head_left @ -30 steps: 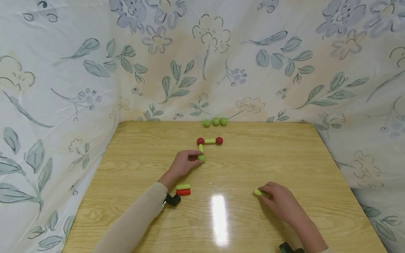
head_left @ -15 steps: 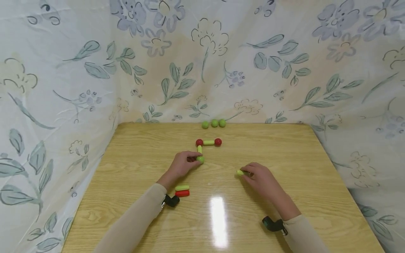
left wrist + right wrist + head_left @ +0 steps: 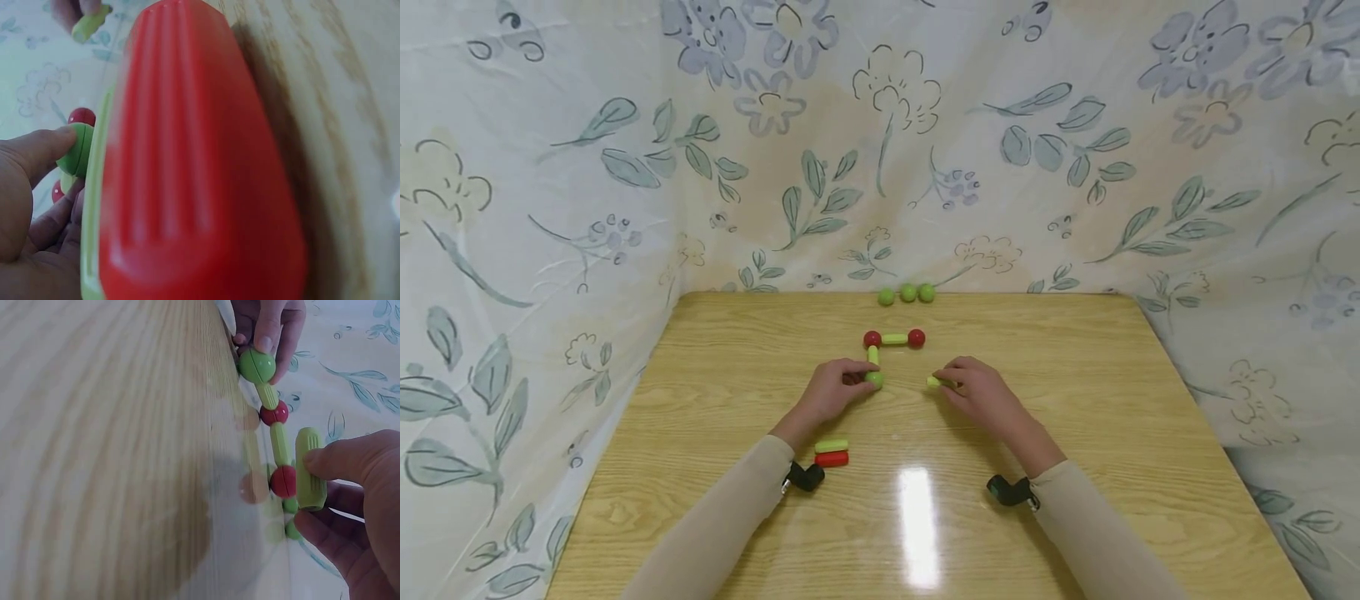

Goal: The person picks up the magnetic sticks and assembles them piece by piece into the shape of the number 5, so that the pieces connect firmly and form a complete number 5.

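My left hand (image 3: 833,390) pinches a green ball (image 3: 875,380) between thumb and fingers. That ball sits at the near end of a yellow-green rod (image 3: 873,356), whose far end meets a red ball (image 3: 872,339). From there another yellow-green rod (image 3: 895,339) runs right to a second red ball (image 3: 917,337), making a right-angled chain on the table. My right hand (image 3: 981,392) holds a loose yellow-green ribbed rod (image 3: 310,469) between thumb and fingers, a short way right of the green ball and apart from it.
Three loose green balls (image 3: 907,292) lie at the table's back edge. A yellow-green rod (image 3: 831,446) and a red rod (image 3: 832,459) lie side by side near my left wrist camera (image 3: 807,477). Floral cloth (image 3: 880,150) hangs behind the table (image 3: 1075,358).
My right hand has moved left and away from me with the yellow-green rod, closer to the green ball. The left hand has kept its hold on the green ball.
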`<state>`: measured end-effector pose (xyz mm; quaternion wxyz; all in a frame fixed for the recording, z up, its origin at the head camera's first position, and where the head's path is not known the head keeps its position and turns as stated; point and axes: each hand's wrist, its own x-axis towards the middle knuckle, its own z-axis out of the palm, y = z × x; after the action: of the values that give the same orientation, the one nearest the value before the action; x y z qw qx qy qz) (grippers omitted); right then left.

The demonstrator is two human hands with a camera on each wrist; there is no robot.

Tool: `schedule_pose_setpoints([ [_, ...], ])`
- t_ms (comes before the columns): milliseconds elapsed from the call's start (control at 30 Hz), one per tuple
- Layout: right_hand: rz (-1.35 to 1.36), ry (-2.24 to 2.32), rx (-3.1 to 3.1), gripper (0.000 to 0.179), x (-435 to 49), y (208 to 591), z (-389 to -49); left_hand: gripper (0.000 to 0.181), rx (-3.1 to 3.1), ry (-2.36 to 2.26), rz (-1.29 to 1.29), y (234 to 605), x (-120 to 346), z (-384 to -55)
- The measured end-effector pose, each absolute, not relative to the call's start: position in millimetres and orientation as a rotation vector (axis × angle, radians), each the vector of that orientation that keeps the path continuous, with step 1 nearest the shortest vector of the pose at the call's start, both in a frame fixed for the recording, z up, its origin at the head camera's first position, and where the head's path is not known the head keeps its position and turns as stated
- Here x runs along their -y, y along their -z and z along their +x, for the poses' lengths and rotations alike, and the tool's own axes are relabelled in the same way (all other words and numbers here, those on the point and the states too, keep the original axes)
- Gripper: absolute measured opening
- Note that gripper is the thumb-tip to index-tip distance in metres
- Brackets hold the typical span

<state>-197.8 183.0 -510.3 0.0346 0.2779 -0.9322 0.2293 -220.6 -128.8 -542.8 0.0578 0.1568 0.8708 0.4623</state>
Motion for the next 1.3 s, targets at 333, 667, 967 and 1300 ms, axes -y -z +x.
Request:
schedule_pose_setpoints([
  [333,0.897,-0.713,2.885,0.025,-154.2,511.0,-217.4,0.03,-2.639,-1.392,0.485,541.7,129.3,-219.5],
  [667,0.893,-0.71,2.938,0.025,-131.1,515.1,-225.9,0.029,-2.638,-1.406,0.472,540.4,129.1,-218.8],
  [967,0.876,-0.763,2.983,0.023,-119.5,525.4,-231.9,0.028,-2.636,-1.406,0.483,538.6,129.8,-218.1],
  [1300,0.887,-0.794,2.966,0.024,-112.3,524.8,-230.8,0.028,-2.632,-1.399,0.497,540.3,129.3,-220.1],
])
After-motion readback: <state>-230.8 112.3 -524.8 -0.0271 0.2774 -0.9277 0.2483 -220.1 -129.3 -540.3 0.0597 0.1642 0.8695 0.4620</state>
